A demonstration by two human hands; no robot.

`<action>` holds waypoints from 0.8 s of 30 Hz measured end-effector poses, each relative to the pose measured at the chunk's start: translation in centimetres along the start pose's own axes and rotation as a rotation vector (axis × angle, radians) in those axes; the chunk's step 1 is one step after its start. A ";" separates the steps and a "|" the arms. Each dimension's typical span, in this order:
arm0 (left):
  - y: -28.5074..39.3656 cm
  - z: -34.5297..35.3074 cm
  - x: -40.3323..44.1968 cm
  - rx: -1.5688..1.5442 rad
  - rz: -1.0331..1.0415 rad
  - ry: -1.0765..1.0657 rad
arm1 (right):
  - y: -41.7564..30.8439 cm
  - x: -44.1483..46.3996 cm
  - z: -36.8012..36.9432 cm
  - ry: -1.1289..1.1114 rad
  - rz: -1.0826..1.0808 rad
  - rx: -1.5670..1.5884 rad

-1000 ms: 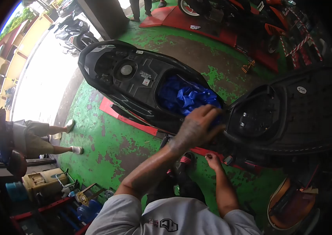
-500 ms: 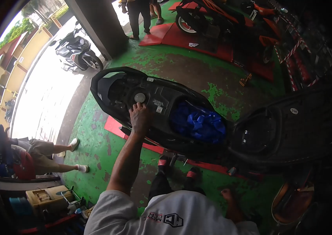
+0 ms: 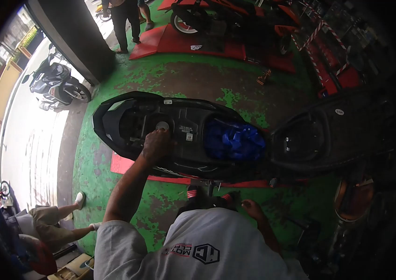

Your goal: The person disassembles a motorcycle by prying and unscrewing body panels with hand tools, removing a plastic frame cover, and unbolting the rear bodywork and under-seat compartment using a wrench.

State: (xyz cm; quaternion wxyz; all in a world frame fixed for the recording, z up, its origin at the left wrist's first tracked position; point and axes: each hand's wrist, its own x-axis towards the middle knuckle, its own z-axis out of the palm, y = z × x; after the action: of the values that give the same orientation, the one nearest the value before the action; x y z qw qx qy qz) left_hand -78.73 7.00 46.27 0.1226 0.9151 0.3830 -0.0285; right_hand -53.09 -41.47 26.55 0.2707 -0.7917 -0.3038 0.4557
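A black scooter (image 3: 184,162) stands crosswise in front of me, its seat (image 3: 347,144) tipped open to the right. Toward its tail is a round grey fuel cap (image 3: 162,125). My left hand (image 3: 157,144) reaches down onto this cap, fingers closed at its near edge and partly hiding it. A crumpled blue cloth or plastic sheet (image 3: 235,140) fills the storage compartment under the seat. My right hand (image 3: 252,208) hangs low beside my body, short of the scooter, with loosely spread fingers and nothing visible in them.
A red lift platform (image 3: 122,163) lies beneath the scooter on the worn green floor (image 3: 90,186). Another person (image 3: 53,224) is at the lower left. Beyond are a pillar (image 3: 72,37), a parked motorcycle (image 3: 55,84) and a second red platform (image 3: 160,42) carrying an orange-black motorcycle.
My view has shifted, so the background sits further left. My left hand has closed in on the fuel cap and covers more of it. My right hand has come up and forward.
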 end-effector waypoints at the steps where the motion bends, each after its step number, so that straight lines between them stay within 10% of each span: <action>1: 0.1 -0.1 -0.1 0.006 -0.001 -0.004 | 0.0 -0.5 -0.2 0.052 -0.001 0.021; 14: -1.5 -0.9 -0.8 -0.044 0.122 0.212 | 9.8 -13.5 -1.0 0.207 0.513 0.319; 17: -2.3 -4.1 -0.2 -0.012 -0.060 0.569 | 12.3 -13.8 1.0 0.178 0.404 0.555; 24: -8.4 1.1 2.1 -0.038 -0.193 0.283 | 7.0 -6.8 1.9 0.139 0.237 0.057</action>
State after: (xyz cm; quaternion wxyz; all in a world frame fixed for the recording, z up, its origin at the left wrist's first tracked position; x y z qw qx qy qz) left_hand -83.17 13.87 43.18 0.0816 0.8666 0.4829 0.0962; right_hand -55.83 -50.78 24.58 0.2577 -0.8437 -0.1754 0.4370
